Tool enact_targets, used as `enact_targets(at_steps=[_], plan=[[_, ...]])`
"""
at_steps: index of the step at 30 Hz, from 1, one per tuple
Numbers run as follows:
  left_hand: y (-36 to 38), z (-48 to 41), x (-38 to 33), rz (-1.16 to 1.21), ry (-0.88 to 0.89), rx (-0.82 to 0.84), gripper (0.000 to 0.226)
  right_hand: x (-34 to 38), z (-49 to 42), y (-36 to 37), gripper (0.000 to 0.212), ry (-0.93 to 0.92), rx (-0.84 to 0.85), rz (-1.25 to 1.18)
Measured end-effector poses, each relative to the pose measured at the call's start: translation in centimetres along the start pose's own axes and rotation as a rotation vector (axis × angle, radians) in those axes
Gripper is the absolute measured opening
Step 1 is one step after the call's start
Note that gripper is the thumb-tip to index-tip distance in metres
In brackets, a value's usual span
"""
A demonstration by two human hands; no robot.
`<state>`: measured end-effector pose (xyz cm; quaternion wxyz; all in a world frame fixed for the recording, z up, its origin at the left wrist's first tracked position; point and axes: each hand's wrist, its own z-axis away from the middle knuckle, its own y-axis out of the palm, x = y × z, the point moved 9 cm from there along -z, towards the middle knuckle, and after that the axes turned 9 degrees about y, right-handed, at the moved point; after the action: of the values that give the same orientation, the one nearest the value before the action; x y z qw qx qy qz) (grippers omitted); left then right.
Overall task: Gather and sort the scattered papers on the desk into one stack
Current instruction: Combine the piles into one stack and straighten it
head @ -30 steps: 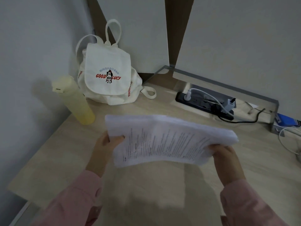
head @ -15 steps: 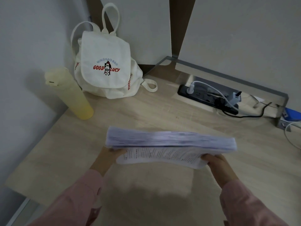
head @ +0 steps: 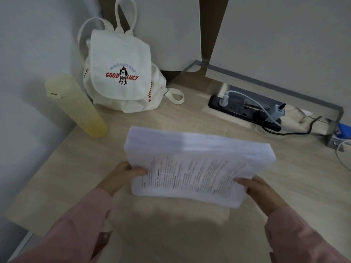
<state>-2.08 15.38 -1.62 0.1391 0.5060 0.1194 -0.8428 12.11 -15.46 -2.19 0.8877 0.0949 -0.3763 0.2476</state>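
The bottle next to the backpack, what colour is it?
Pale translucent yellow, deepening toward the base; the bottle shows clearly in the head view.

A white backpack printed "GOOD LUCY" sits upright in the far left corner of the bench, against the wall. Just left of it stands a tall yellow bottle, tilted in the wide view. Along the far edge, toward the right — a black power strip with a white plug and cable, a grey adapter and a black cord.
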Motion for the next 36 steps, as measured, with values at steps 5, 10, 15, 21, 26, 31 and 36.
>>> enact_targets(at_steps=[5,10,15,21,26,31,36], plan=[[0.6,0.6,1.5,0.325,-0.179,0.112,0.025,-0.4,0.8,1.6,0.053,0.135,0.158,-0.165],[0.1,0.6,3.1,0.651,-0.156,-0.14,0.027,-1.7,0.6,2.1,0.049,0.107,0.08,-0.319],[2.5,0.9,3.0,0.679,-0.106,-0.27,0.024,-3.4,0.8,4.6,0.057,0.109,0.045,-0.42],[5.1,1.7,2.5,0.589,-0.133,-0.424,0.025,-4.8,2.0,8.2,0.053,0.145,0.133,-0.461],[2.6,2.1,-0.6,0.49,0.089,-0.415,0.035,-2.4,2.8,5.1,0.052,0.083,0.132,-0.43],[2.6,3.7,-5.9,0.352,0.354,-0.239,0.031,2.3,4.1,3.4,0.032,-0.045,0.096,-0.1],[3.7,5.6,-8.5,0.195,0.506,-0.188,0.032,6.3,5.7,4.3,0.033,-0.298,-0.1,-0.066]])
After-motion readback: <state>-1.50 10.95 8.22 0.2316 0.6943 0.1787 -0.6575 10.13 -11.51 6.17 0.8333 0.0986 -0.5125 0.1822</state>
